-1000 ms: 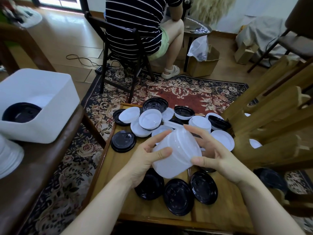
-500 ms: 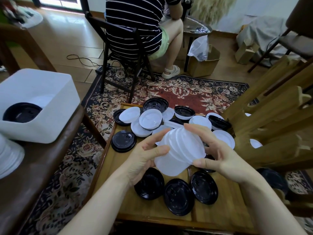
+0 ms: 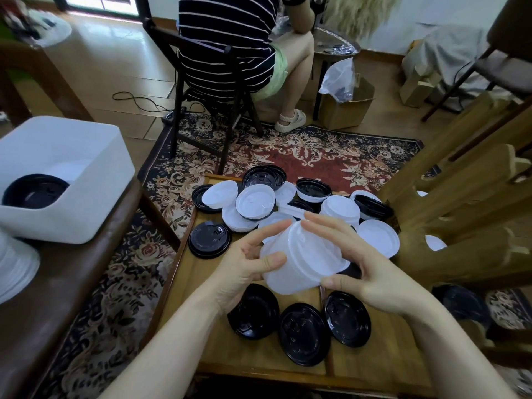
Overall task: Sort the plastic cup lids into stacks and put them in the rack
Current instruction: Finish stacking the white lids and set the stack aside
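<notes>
- We see our left hand (image 3: 244,263) and our right hand (image 3: 371,272) both holding one tilted stack of cloudy white round plastic lids (image 3: 302,260) in the air, just above the low wooden table (image 3: 259,361)
- Our left thumb and fingers curl around the left side of the stack, and our right thumb and fingers curl around the right side
- Three shiny black round plastic lids (image 3: 305,332) lie flat on the near part of the table, right under the stack
- One more black lid (image 3: 209,237) lies alone on the left side of the table
- A messy pile of white and black lids (image 3: 288,203) covers the far part of the table
- A tall wooden rack (image 3: 460,203) stands on the right, touching the table edge, with white lids showing in its gaps
- A white plastic bin (image 3: 66,174) sits on a brown bench (image 3: 57,283) on the left, with black lids inside
- Far off, a person in a striped shirt (image 3: 230,38) sits on a dark chair on the flowery rug (image 3: 316,156)
</notes>
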The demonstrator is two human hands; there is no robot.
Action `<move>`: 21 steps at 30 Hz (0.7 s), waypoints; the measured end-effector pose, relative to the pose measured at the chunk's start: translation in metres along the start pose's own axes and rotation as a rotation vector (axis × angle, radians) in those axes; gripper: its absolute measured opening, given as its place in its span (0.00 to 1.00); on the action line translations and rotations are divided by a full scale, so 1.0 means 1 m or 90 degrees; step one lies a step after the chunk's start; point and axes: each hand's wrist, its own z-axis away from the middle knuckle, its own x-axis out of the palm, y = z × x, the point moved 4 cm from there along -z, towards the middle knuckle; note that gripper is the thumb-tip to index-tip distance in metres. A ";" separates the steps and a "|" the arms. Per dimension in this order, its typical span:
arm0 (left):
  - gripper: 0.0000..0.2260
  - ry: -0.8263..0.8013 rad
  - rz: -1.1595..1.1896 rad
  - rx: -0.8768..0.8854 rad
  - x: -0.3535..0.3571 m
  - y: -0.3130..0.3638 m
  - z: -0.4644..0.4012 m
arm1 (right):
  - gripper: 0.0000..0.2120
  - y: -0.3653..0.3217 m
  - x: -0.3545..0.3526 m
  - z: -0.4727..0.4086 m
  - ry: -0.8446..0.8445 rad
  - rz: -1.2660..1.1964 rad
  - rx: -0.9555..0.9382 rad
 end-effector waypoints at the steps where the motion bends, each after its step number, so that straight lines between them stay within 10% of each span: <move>1: 0.28 -0.002 0.001 0.001 0.001 0.000 0.000 | 0.33 0.000 0.001 -0.001 0.002 0.005 0.000; 21: 0.23 0.165 0.127 0.037 -0.031 0.022 0.011 | 0.27 0.009 0.059 -0.050 0.184 -0.551 0.231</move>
